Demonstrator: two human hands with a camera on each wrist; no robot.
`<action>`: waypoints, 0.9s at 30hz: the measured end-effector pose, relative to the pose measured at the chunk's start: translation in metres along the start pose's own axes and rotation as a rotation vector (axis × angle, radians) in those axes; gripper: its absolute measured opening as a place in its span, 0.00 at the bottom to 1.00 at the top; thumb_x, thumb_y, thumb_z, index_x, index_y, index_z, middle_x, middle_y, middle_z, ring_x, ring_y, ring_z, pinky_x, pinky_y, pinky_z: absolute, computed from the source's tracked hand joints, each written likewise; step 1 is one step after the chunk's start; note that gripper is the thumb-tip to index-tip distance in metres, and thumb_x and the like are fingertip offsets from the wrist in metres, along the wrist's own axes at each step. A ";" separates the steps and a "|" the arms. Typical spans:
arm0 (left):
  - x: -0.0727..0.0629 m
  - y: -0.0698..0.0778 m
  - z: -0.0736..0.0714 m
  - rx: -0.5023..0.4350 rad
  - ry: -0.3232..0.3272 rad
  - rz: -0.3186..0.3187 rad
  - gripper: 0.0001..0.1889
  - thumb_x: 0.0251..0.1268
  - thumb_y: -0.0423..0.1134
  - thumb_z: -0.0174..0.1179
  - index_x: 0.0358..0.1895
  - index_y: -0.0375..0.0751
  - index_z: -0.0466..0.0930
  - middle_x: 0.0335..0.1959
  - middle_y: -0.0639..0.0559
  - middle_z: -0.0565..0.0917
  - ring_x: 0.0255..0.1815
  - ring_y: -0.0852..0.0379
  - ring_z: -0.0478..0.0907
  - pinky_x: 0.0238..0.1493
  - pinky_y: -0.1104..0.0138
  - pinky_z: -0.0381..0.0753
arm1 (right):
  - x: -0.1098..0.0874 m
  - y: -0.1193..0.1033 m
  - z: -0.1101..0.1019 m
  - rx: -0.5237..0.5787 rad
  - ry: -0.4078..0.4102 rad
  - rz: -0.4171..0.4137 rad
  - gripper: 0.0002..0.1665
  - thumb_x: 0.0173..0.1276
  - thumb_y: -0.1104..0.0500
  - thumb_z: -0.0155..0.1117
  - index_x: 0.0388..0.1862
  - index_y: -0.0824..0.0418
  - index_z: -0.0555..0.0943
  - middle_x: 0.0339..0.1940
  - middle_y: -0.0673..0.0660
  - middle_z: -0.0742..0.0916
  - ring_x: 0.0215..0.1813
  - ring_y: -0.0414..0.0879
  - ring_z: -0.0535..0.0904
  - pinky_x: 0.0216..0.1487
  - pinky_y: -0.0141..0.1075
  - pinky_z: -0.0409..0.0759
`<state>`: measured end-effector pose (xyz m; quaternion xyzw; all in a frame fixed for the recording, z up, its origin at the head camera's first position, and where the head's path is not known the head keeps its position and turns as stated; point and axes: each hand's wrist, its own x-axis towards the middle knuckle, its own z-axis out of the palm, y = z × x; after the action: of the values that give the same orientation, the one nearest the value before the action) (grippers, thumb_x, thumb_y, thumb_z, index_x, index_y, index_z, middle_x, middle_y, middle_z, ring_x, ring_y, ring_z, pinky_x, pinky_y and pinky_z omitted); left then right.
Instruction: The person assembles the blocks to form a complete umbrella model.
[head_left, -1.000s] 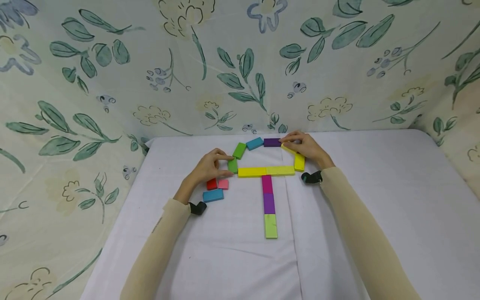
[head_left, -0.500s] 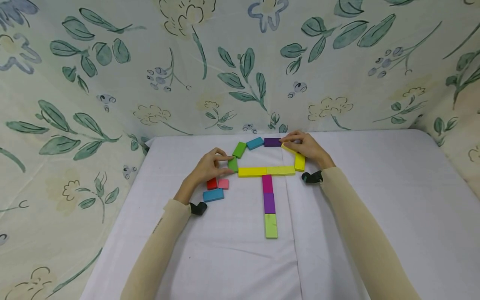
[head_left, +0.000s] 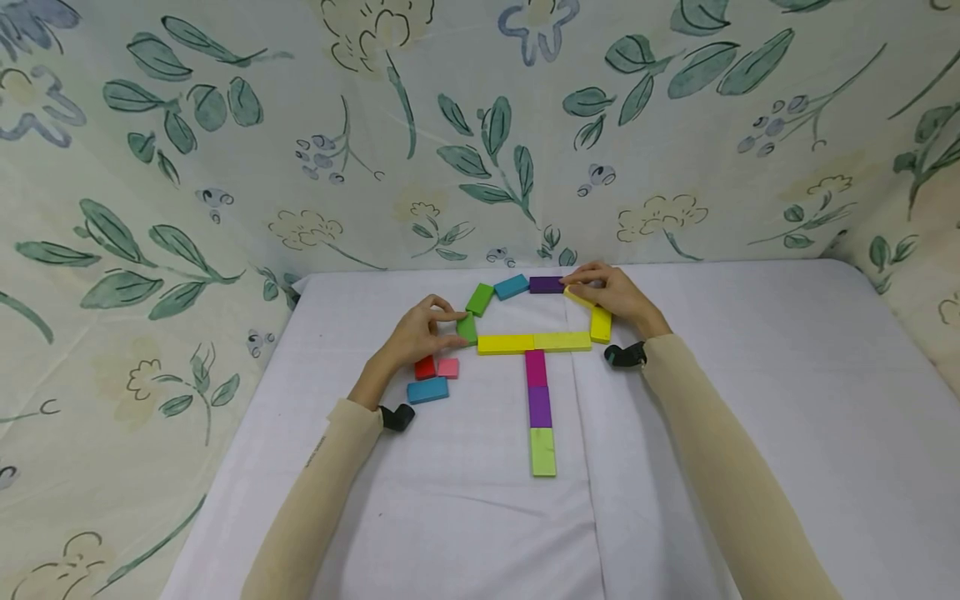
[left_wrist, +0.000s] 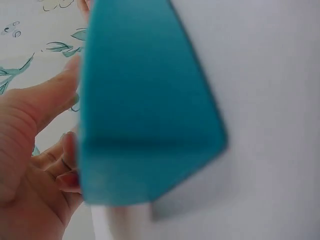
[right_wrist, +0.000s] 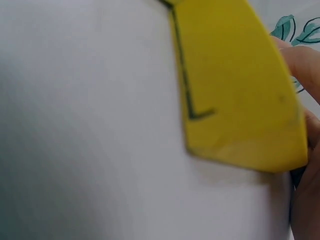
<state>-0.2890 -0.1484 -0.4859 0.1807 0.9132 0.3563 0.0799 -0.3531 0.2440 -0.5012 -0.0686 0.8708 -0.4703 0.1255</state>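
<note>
In the head view my left hand (head_left: 420, 333) pinches a green block (head_left: 467, 329) at the left end of an arch of blocks, thumb at its near end and a finger at its far end. My right hand (head_left: 611, 292) holds a slanted yellow block (head_left: 577, 295) at the arch's upper right, its fingers covering much of it. Between them in the arch lie another green block (head_left: 480, 299), a blue block (head_left: 512, 287) and a dark purple block (head_left: 546, 285). An upright yellow block (head_left: 600, 324) sits just below the right hand.
Yellow (head_left: 505, 344) and lime (head_left: 562, 342) blocks form a bar under the arch. Below it run magenta (head_left: 536, 367), purple (head_left: 539, 407) and lime-green (head_left: 542, 452) blocks. Red (head_left: 425, 367), pink (head_left: 447, 368) and blue (head_left: 427, 390) blocks lie by the left wrist, the blue block (left_wrist: 145, 90) filling the left wrist view.
</note>
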 end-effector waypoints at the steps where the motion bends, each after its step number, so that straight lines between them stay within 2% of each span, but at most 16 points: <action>1: -0.001 0.000 -0.001 0.000 0.001 0.003 0.27 0.62 0.48 0.75 0.66 0.54 0.83 0.59 0.50 0.75 0.38 0.53 0.72 0.37 0.67 0.69 | 0.000 0.000 0.000 0.001 0.000 0.000 0.22 0.77 0.45 0.63 0.63 0.53 0.85 0.72 0.59 0.74 0.76 0.60 0.62 0.81 0.63 0.54; 8: -0.018 -0.003 -0.019 -0.003 0.016 0.015 0.26 0.65 0.45 0.73 0.67 0.53 0.83 0.60 0.47 0.75 0.39 0.51 0.72 0.35 0.68 0.69 | 0.000 0.000 0.002 -0.012 0.005 0.002 0.23 0.77 0.43 0.63 0.63 0.51 0.85 0.72 0.59 0.73 0.72 0.60 0.65 0.78 0.62 0.59; 15: -0.042 -0.019 -0.035 -0.033 0.019 0.001 0.25 0.64 0.41 0.74 0.65 0.51 0.84 0.58 0.45 0.77 0.35 0.52 0.71 0.36 0.67 0.70 | 0.000 -0.001 0.001 -0.013 -0.005 0.007 0.24 0.77 0.42 0.62 0.64 0.51 0.85 0.72 0.59 0.73 0.73 0.60 0.64 0.78 0.62 0.59; 22: -0.059 -0.036 -0.034 -0.029 -0.016 -0.013 0.24 0.63 0.43 0.75 0.63 0.49 0.86 0.57 0.45 0.77 0.37 0.53 0.71 0.37 0.66 0.69 | 0.002 -0.002 0.001 0.002 -0.007 0.032 0.23 0.77 0.42 0.62 0.64 0.50 0.85 0.72 0.57 0.73 0.74 0.59 0.63 0.79 0.62 0.57; 27: -0.062 -0.036 -0.032 -0.052 -0.016 -0.015 0.23 0.63 0.43 0.75 0.62 0.50 0.86 0.56 0.46 0.77 0.39 0.51 0.71 0.38 0.65 0.69 | 0.001 0.000 -0.001 -0.002 -0.024 0.003 0.24 0.76 0.42 0.63 0.64 0.51 0.85 0.72 0.58 0.73 0.74 0.60 0.63 0.79 0.62 0.57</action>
<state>-0.2502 -0.2169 -0.4864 0.1746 0.9043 0.3779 0.0944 -0.3546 0.2450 -0.5008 -0.0731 0.8698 -0.4685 0.1365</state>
